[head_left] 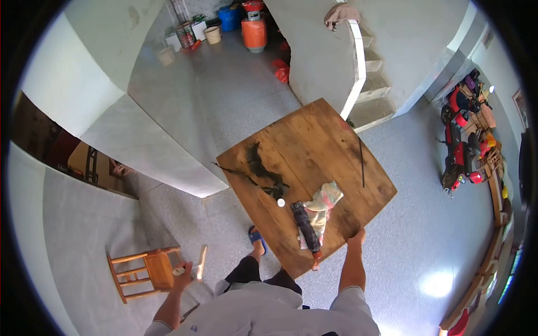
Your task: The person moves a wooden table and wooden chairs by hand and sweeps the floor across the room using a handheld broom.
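A square, brown wooden table (pixel 297 137) bears a long, dark bundle (pixel 305 225) by its near corner as, off the near-left edge, a person's left grip (pixel 180 280) clasps a pale, T-shaped tool (pixel 202 264), the right grip (pixel 356 237) at the near-right edge, its closure unclear.

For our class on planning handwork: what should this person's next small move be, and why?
Probably bring the brush-like tool in over a bare stretch of the wooden table: the left hand holds it out to the side, near the chair, while the right hand is at the table's edge, and the wood beyond the patterned cloth offers room.
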The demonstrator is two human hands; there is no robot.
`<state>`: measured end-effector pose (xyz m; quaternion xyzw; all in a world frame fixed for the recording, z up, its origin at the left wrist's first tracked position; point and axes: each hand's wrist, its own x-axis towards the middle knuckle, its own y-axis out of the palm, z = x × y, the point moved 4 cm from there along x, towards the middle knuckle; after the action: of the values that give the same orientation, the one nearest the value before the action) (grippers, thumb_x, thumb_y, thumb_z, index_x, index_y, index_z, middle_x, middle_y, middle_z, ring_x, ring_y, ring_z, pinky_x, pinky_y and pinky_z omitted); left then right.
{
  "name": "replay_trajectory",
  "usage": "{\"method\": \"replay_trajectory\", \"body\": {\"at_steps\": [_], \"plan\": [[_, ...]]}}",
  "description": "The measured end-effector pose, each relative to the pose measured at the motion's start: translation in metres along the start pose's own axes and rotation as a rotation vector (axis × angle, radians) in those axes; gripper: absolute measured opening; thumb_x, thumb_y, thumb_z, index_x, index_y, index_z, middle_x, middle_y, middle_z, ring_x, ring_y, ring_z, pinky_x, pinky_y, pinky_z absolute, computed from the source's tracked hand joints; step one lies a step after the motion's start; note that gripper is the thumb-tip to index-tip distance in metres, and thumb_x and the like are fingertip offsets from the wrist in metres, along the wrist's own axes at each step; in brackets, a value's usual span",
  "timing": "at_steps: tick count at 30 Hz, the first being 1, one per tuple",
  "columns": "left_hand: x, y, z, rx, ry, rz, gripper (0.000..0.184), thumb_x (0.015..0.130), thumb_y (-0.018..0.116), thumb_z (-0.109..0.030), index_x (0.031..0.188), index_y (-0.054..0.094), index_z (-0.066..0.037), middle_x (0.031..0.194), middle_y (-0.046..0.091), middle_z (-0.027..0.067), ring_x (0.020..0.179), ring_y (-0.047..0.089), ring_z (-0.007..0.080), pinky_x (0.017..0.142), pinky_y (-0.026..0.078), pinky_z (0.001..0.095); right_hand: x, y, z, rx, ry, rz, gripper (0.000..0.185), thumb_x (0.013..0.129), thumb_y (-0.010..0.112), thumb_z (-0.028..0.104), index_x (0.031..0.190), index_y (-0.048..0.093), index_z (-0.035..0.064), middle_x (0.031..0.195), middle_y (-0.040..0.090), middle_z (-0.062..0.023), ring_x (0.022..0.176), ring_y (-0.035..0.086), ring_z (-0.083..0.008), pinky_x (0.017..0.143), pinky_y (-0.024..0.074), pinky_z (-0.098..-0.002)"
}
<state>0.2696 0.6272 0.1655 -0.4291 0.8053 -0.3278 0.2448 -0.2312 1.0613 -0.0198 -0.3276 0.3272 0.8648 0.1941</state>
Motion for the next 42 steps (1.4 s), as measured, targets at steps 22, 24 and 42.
{"method": "replay_trajectory", "body": {"at_steps": [22,24,42], "plan": [[-0.014,0.067,-0.137,-0.079,0.261,0.006,0.024,0.077,0.046,-0.018,0.058,0.046,-0.003,0.054,0.049,0.0020,0.053,0.044,0.0091,0.052,0.035,0.0234,0.048,-0.282,0.064,-0.338,0.019,-0.129,0.034,0.069,0.050,0.034,0.093,0.048,0.0106,0.080,0.048,-0.0026,0.069,0.046,-0.0153,0.061,0.0385,-0.0312],[0.006,0.063,-0.142,-0.095,0.360,0.085,0.022,0.075,0.048,-0.017,0.060,0.047,-0.002,0.055,0.049,0.0011,0.050,0.041,0.0096,0.051,0.035,0.0240,0.031,-0.300,0.028,-0.450,-0.019,-0.111,0.036,0.069,0.048,0.038,0.097,0.048,0.0149,0.087,0.050,-0.0020,0.076,0.047,-0.0173,0.060,0.0386,-0.0379],[0.071,0.137,-0.203,-0.131,0.430,0.459,0.019,0.079,0.045,-0.020,0.071,0.048,-0.003,0.061,0.048,0.0010,0.055,0.043,0.0072,0.049,0.035,0.0208,-0.208,-0.298,-0.095,0.000,0.048,-1.048,0.047,0.072,0.048,0.035,0.106,0.043,0.0028,0.101,0.049,-0.0140,0.091,0.048,-0.0324,0.072,0.0420,-0.0354]]}}
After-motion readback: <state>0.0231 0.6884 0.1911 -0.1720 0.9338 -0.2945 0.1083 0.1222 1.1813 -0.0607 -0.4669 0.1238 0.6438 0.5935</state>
